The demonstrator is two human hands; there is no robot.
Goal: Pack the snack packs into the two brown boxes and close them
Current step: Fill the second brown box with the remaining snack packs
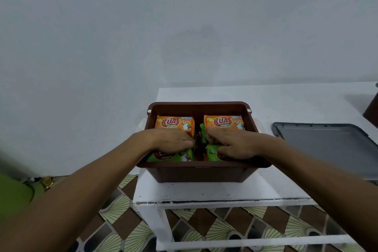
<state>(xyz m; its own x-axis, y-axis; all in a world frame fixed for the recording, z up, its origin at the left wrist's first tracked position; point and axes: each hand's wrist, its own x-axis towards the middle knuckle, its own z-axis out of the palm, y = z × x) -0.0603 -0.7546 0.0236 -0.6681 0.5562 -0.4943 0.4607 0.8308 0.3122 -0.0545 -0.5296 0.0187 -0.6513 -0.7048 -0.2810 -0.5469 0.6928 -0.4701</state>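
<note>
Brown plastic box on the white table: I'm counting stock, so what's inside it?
Inside the brown plastic box, two orange snack packs lie at the back and two green ones nearer, partly covered by the left hand and right hand. Anything beneath is hidden.

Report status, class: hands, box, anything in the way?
Left hand and right hand both pressing snack packs inside open brown box. Grey lid lies off, right. Nothing blocking.

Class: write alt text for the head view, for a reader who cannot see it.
Two hands, left hand and right hand, press snack packs into an open brown box on a white table. A grey lid lies to its right.
</note>
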